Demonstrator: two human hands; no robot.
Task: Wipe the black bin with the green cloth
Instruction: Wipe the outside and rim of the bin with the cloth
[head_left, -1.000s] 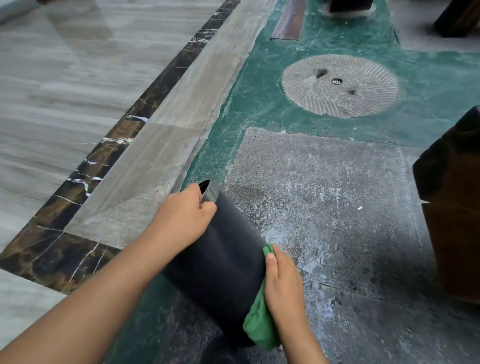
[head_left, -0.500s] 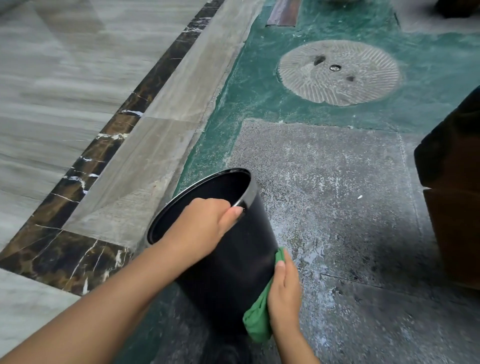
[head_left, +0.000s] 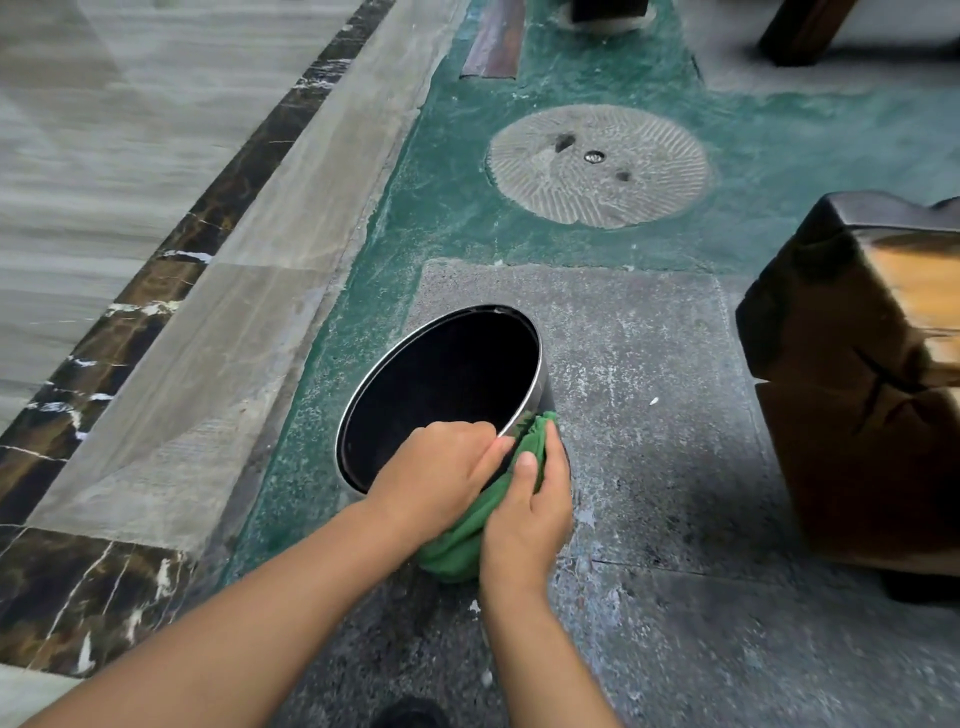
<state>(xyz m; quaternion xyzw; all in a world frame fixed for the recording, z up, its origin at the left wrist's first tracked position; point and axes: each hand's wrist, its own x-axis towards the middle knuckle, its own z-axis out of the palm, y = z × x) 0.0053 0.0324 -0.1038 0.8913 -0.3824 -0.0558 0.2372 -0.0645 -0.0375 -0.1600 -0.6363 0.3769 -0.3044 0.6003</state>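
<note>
Black bin (head_left: 441, 384) stands on the floor left of the wooden block (head_left: 857, 395), mouth open towards me. My left hand (head_left: 436, 467) grips its near rim, fingers curled over. Beside it, my right hand (head_left: 524, 514) presses the bunched green cloth (head_left: 483, 519) against the bin's outer wall.

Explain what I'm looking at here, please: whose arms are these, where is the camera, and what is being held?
There is no machine. A person wears a wide-angle camera on the head, looking forward and down, so the two bare arms at the bottom are theirs. The left hand grips the near rim of a round black bin with a silvery rim, its dark opening facing the camera. The right hand presses a crumpled green cloth against the bin's outer side just below the rim. Around them: a speckled grey stone floor slab, a green-painted floor patch, a round grooved stone disc and a dark wooden block at right.
</note>
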